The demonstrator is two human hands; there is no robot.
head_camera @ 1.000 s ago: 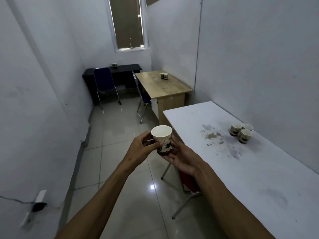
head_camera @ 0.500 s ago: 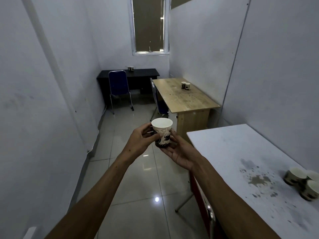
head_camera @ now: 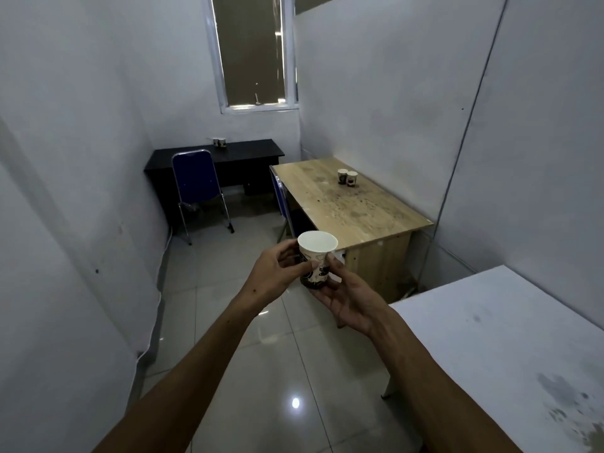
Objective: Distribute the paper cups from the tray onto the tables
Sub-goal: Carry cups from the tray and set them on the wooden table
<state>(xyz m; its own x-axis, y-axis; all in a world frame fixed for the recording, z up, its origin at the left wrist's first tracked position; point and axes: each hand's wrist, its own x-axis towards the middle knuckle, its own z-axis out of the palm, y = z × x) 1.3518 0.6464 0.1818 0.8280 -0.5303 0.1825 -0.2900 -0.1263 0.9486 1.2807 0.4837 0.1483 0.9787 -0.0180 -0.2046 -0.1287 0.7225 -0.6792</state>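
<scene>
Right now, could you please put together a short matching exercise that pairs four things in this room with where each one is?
Things:
1. Single paper cup
2. Pair of paper cups
3. Blue chair
4. Window

Places:
A. In front of the black desk
B. On the wooden table, near the right wall
C. Held up between the left hand and the right hand
D. In the far wall, above the black desk

Pairs: 1-C, 2-B, 3-A, 4-D
</scene>
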